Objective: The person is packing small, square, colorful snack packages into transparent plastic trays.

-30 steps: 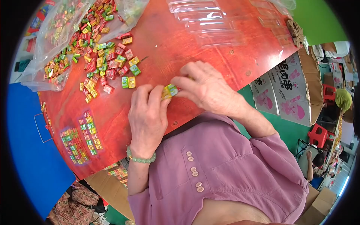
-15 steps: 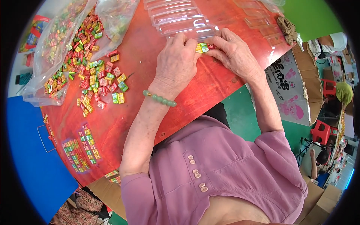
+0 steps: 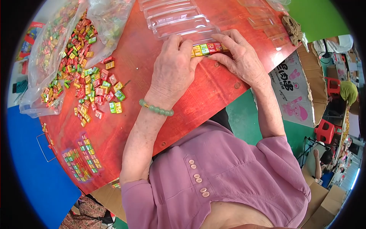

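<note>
A short row of small wrapped sweets point(image 3: 204, 49), yellow, green and red, lies between my two hands on the red table. My left hand point(image 3: 173, 68), with a green bead bracelet on its wrist, grips the left end of the row between thumb and fingers. At the other end, my right hand point(image 3: 239, 55) pinches the row with its thumb on the near side and fingers on the far side. Just beyond the fingertips is the nearest of several clear plastic trays point(image 3: 183, 26). My fingers hide both ends of the row.
Loose sweets point(image 3: 101, 89) spill from a clear plastic bag point(image 3: 40, 86) at the left. Sweets in neat rows point(image 3: 76, 165) lie near the table's left edge. More clear trays point(image 3: 263, 22) and a brown cloth point(image 3: 291, 29) are at the far right, above a cardboard box point(image 3: 295, 89).
My left hand has shifted slightly left, away from my right hand. More of the sweet row now shows between them. The whole view has shifted a little.
</note>
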`<state>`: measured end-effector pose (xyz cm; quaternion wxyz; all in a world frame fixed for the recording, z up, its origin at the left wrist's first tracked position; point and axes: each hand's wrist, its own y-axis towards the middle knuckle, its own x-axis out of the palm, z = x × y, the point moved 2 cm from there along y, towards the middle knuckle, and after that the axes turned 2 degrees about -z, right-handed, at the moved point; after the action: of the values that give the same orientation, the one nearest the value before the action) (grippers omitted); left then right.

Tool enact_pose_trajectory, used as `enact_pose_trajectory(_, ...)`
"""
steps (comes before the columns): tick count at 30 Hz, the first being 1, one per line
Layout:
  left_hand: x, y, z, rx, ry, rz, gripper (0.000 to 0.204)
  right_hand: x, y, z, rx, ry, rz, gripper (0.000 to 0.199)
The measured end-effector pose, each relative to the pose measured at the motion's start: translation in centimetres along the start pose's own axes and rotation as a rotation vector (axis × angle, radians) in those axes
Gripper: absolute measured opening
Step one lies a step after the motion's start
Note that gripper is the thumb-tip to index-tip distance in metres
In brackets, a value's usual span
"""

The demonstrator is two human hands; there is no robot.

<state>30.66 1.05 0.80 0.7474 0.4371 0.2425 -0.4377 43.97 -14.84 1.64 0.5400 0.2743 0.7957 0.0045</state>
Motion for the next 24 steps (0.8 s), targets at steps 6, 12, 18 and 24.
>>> enact_pose_trajectory(6, -0.8, -1.3, 1.1, 0.024, 0.085, -0.023, 0.038, -0.3, -1.7, -0.4, 0.053, -0.066, 0.013, 0.049)
enact_pose_trajectory(12, -0.6, -3.0, 1.2, 0.085, 0.203, -0.079, 0.053, 1.0, -3.4, -0.7, 0.023, -0.279, 0.015, 0.052)
enact_pose_trajectory(18, 0.0, -4.2, 0.9, 0.067, 0.181, -0.122, 0.060, 1.4, -4.0, -1.0, 0.046, -0.370, -0.045, 0.065)
enact_pose_trajectory(24, 0.0, -4.5, 1.0, 0.044, 0.136, -0.141, 0.061, 1.6, -4.1, -1.1, 0.069, -0.413, -0.084, 0.076)
